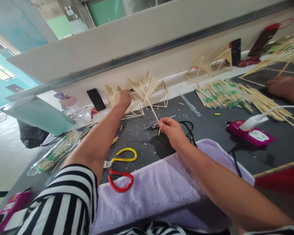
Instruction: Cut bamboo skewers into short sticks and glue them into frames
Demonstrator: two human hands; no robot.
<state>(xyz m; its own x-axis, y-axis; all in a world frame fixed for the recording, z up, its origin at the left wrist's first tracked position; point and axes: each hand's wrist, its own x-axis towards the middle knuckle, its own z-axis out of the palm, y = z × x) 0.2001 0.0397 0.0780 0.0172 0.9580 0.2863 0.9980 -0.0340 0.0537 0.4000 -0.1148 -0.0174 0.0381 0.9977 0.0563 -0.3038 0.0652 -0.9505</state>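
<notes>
My right hand (pixel 171 130) pinches a thin wooden stick (pixel 149 102) near its lower end, and the stick leans up to the left. My left hand (pixel 122 99) reaches to the back of the table, fingers curled, at a framework of wooden sticks (pixel 148 86) by the wall. A small dark thing shows at its fingertips; what they hold is hidden. Below my right hand's fingertips lies a dark, patterned tool (pixel 152 125) with a black cord (pixel 191 130). Scissors (pixel 122 155) with one yellow and one red handle lie between my arms, partly over a purple towel (pixel 149 202).
Wrapped stick bundles lie at the right (pixel 218 94) and left (pixel 61 150). A magenta power strip (pixel 251 133) holds a white plug. A phone (pixel 96 99) leans on the wall beside another stick frame (pixel 201 70). Another person's hand (pixel 284 86) is at far right.
</notes>
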